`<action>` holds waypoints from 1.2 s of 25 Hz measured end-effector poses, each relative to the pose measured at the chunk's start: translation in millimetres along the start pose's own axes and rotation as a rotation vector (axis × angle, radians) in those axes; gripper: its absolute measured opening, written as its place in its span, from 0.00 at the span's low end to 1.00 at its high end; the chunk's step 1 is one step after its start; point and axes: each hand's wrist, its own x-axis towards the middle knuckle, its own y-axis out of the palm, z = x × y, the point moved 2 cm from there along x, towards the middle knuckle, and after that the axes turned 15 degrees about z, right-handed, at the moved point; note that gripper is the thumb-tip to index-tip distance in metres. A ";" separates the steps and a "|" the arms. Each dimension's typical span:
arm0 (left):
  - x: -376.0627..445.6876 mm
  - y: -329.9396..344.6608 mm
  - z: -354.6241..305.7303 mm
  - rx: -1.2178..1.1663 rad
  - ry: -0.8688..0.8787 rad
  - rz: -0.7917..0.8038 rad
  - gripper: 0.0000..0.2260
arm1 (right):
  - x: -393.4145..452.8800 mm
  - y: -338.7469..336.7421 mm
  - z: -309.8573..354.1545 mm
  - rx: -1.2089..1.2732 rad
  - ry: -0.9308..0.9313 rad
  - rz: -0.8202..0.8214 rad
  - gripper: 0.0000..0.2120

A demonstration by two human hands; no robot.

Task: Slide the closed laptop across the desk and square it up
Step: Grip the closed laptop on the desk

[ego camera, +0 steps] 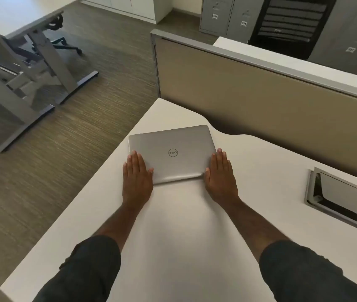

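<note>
A closed silver laptop (171,152) with a round logo on its lid lies flat on the white desk (184,225), close to the desk's left edge. My left hand (137,178) rests flat on the laptop's near left corner, fingers together and pointing away from me. My right hand (221,176) lies flat against the near right corner and right side, thumb touching the lid. Neither hand curls around the laptop; both press on it with straight fingers. The laptop sits slightly turned relative to the desk's left edge.
A tan partition (260,94) with a grey top rail runs along the desk's far side. A cable hatch (343,198) with a raised lid is set into the desk at right. Beyond the left edge is floor, another desk frame (42,62) and a chair base.
</note>
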 end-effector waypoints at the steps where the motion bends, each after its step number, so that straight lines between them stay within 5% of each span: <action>1: 5.5 -0.2 2.6 -0.029 -0.035 0.007 0.28 | 7.6 0.0 -1.2 0.000 0.019 0.000 0.27; 8: 27.6 -8.6 1.1 -0.370 -0.245 -0.002 0.26 | 51.2 -8.8 2.1 0.070 0.099 0.043 0.26; 14: 33.5 -9.2 -11.6 -0.582 -0.424 -0.050 0.27 | 68.1 -1.3 7.1 0.147 0.209 0.129 0.37; 21: 39.0 -18.2 5.3 -0.859 -0.405 -0.070 0.26 | 77.4 -8.1 14.0 0.381 0.339 0.121 0.44; 30: 46.3 -26.0 22.2 -0.968 -0.296 0.051 0.31 | 82.4 -13.8 -0.3 0.676 0.267 0.116 0.47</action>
